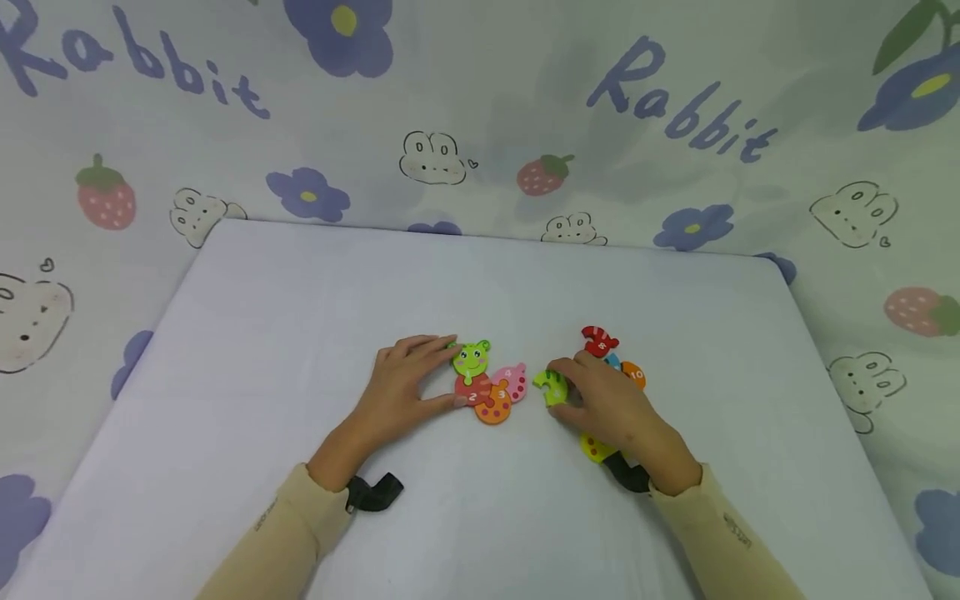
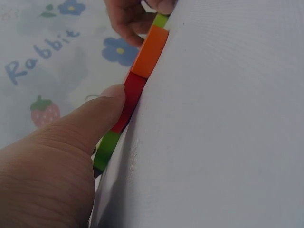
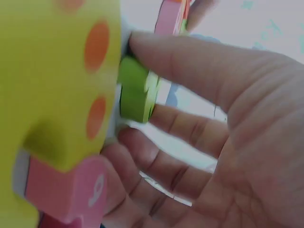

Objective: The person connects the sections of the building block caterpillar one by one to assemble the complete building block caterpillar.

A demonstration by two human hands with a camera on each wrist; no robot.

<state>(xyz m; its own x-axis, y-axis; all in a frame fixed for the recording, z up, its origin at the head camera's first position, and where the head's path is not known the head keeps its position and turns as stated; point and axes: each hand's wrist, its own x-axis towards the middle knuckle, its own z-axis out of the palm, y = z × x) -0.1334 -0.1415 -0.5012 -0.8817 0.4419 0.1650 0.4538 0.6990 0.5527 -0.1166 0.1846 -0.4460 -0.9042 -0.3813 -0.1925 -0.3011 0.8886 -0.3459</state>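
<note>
Flat caterpillar puzzle pieces lie joined at the table's middle: a smiling green head (image 1: 470,360), a red piece (image 1: 472,389) marked 2, an orange piece (image 1: 493,406) marked 3 and a pink piece (image 1: 512,383) marked 4. From their left side, my left hand (image 1: 401,383) holds them, fingertips at the head and thumb (image 2: 111,102) against the red piece's edge. Just right of the pink piece, apart from it, my right hand (image 1: 611,404) pinches a green puzzle piece (image 1: 553,387) between thumb and fingers. Its number is hard to read.
Loose puzzle pieces lie around and under the right hand: a red one (image 1: 600,340), a blue one (image 1: 612,361), an orange one (image 1: 634,373) marked 10, and a yellow one (image 1: 595,448). A pink piece (image 3: 71,185) shows close to the right wrist camera.
</note>
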